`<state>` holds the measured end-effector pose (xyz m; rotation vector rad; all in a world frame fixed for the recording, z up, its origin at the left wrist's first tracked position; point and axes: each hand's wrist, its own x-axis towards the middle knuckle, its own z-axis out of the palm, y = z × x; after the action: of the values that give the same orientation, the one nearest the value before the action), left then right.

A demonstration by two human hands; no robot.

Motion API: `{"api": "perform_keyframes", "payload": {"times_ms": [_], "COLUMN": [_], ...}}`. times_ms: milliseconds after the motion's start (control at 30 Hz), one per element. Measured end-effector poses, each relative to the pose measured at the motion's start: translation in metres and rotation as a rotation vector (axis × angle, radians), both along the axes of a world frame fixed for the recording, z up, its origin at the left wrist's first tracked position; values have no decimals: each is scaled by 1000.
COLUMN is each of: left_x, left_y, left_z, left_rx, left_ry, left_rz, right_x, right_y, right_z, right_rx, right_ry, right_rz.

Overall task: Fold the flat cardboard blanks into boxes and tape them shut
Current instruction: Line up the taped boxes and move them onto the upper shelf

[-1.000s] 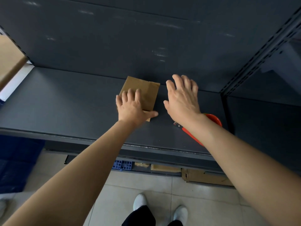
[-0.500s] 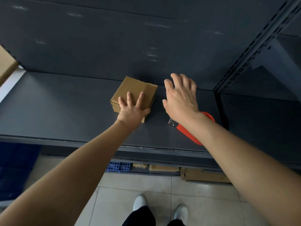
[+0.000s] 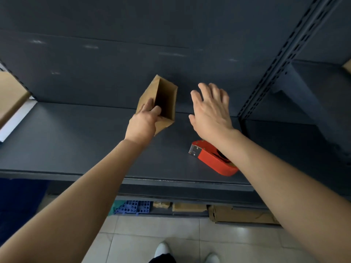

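Left hand (image 3: 144, 124) grips a small brown cardboard box (image 3: 165, 99) by its left wall. The thumb hooks over the edge into the open mouth and the fingers lie on the outer face. The box is tilted, standing on end, with its open side facing the camera and a dark, hollow inside. It sits over the middle of the dark grey metal shelf (image 3: 76, 139), close to the back panel (image 3: 114, 63). Its lower corner is at or just above the shelf surface; can't tell if it touches.

Right hand (image 3: 210, 111) is flat with straight, slightly spread fingers, palm down, holding nothing. It is just right of the box with a clear gap, not touching it. The hands are apart, with the box between them on the left hand's side.

A red tape dispenser (image 3: 210, 158) lies on the shelf near the front edge, partly under the right forearm, with its metal cutter end pointing left. It is well apart from the box.

A slotted shelf upright (image 3: 284, 54) runs diagonally at right. A larger cardboard carton (image 3: 9, 95) is at the far left edge, cut off by the frame.

Below the shelf are a blue grid rack (image 3: 133, 207) and flat cardboard pieces (image 3: 243, 215) on the lower level. The tiled floor (image 3: 152, 230) shows the person's white shoes (image 3: 161, 249) at the bottom.
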<state>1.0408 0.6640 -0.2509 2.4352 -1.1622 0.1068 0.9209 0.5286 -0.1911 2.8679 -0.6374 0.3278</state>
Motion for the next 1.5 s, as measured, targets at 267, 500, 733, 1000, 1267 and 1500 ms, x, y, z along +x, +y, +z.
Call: {"api": "perform_keyframes", "payload": {"times_ms": [267, 500, 733, 1000, 1267, 1500], "left_x": [-48, -144, -255, -309, -314, -310], "left_y": [-25, -72, -143, -204, -260, -302], "left_z": [102, 179, 224, 239, 219, 208], "left_rx": [-401, -528, -599, -543, -507, -468], "left_ry": [85, 139, 135, 176, 221, 273], "left_rz": [0, 13, -35, -113, -165, -100], "right_x": [-51, -149, -265, -336, -358, -377], "right_y": [-29, -83, -152, -193, -209, -238], "right_z": [76, 139, 194, 232, 226, 216], "right_rx": [-112, -198, -256, -269, -252, -213], "right_ry": [-142, -200, -191, -237, -198, -155], "right_rz": [5, -6, -4, -100, -166, -180]}}
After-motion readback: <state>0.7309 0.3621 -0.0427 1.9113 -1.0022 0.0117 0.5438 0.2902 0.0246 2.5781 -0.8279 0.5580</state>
